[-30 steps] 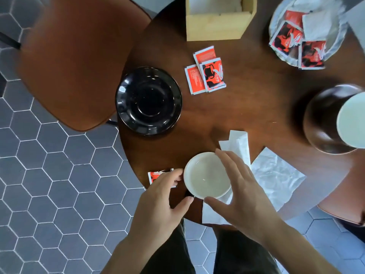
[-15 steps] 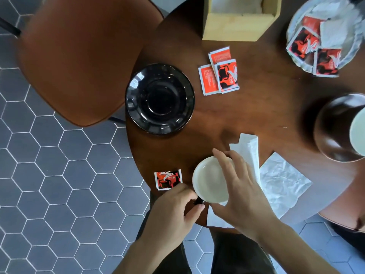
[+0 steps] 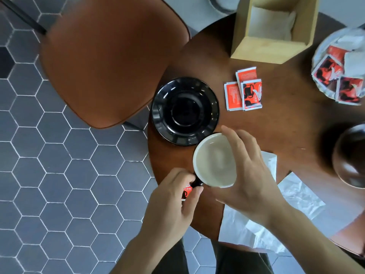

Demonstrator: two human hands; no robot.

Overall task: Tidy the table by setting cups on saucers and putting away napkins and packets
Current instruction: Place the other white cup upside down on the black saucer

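Lifted and carried up-frame since a moment ago, the cup point(image 3: 214, 162) now sits just below the black saucer point(image 3: 185, 110) at centre frame, its rim overlapping the saucer's lower edge. Our left hand point(image 3: 169, 202) pinches the cup's dark handle between thumb and fingers; our right hand point(image 3: 250, 175) cradles the far side, fingers curled around the rim and wall. One red packet point(image 3: 187, 192) peeks out beneath the left hand, near the table's point(image 3: 276, 135) lower edge.

We judge the saucer placement is under way. To do it well, we would keep the cup level, bring it over the saucer's recessed centre, and lower it straight so the base seats inside the ring rather than on the sloped rim; the right hand should release only once the cup sits flat.

At upper right of centre, the wooden box point(image 3: 270, 50) holds what looks like folded white napkins. At far right, a pale dish point(image 3: 318, 54) holds red packets and white sachets. Three loose packets point(image 3: 245, 91) lie right of the saucer, and crumpled napkins point(image 3: 296, 196) spread at lower right. A dark vessel point(image 3: 349, 155) at the right edge is cropped; we cannot tell its contents.
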